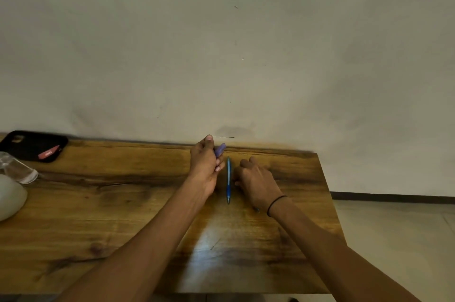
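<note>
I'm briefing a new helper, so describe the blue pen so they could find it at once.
On the wooden table, look near the far edge, between the left hand and the right hand. The blue pen lies flat there. It is long and slim, unlike the short purple piece that the left hand holds.

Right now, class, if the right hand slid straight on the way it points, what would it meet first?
Most likely the blue pen on the table, lying close beside the right hand; depth is unclear.
</note>
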Available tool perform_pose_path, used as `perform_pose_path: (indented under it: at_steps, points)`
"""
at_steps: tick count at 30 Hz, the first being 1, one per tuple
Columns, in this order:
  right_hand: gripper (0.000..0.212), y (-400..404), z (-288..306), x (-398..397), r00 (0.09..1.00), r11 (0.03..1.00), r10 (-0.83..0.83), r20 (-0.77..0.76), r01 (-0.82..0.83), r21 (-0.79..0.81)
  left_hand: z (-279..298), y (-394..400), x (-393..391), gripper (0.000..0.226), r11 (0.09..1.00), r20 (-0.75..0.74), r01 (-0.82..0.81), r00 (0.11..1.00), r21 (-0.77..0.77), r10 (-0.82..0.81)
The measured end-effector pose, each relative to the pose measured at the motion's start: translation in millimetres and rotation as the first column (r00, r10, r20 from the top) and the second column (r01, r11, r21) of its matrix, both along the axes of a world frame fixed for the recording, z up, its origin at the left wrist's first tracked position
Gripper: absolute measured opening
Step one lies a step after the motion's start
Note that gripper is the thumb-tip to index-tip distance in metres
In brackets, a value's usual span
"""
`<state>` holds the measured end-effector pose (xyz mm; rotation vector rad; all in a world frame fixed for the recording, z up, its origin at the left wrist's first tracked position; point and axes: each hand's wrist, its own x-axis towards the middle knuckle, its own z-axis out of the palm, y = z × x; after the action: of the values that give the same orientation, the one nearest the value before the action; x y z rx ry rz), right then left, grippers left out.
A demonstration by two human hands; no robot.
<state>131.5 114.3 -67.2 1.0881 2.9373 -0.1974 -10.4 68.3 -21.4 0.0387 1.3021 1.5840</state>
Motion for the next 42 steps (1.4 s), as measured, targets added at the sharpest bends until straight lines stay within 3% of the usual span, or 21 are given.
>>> perform_pose_path:
  at_steps: [5, 9, 11, 14, 16, 18, 22, 34, 42]
  points:
    - [0.024, 0, 0, -2, 0.998, 1.0, 0.006, 0.058, -0.007, 0.023, -2, 1, -1, 0.038, 1.0, -0.017, 0.004, 1.0, -0.003, -0.004]
    - [0.011, 6, 13, -1, 0.974, 0.976, -0.107, -0.199, 0.064, -0.21, -5, 1, -1, 0.039, 1.0, -0.036, 0.006, 0.999, 0.001, -0.006]
    - [0.008, 11, 27, -2, 0.897, 0.94, -0.239, -0.371, 0.117, -0.322, -7, 3, -2, 0.04, 1.0, -0.059, 0.005, 0.998, 0.002, -0.004]
    - [0.014, 13, 52, -2, 0.697, 0.872, -0.399, -0.596, 0.087, -0.482, -9, 4, -2, 0.038, 1.0, -0.117, 0.003, 0.993, -0.019, -0.005]
    - [0.01, 10, 67, -2, 0.609, 0.861, -0.403, -0.683, -0.001, -0.508, -10, 5, -1, 0.035, 0.999, -0.162, 0.004, 0.987, -0.052, -0.013]
    - [0.006, 6, 78, -1, 0.578, 0.876, -0.356, -0.735, -0.067, -0.478, -11, 6, 1, 0.033, 0.997, -0.195, 0.006, 0.98, -0.078, -0.022]
    - [0.009, -1, 86, -1, 0.594, 0.905, -0.284, -0.753, -0.093, -0.415, -12, 6, 3, 0.025, 0.996, -0.225, -0.001, 0.974, -0.092, -0.02]
    - [0.017, -2, 89, 0, 0.722, 0.967, -0.111, -0.683, -0.081, -0.243, -13, 7, 5, 0.034, 0.991, -0.306, -0.037, 0.952, -0.126, -0.004]
    - [0.015, 0, 90, 1, 0.732, 0.958, -0.133, -0.668, -0.079, -0.277, -8, 6, 6, 0.03, 0.991, -0.319, -0.066, 0.948, -0.118, 0.026]
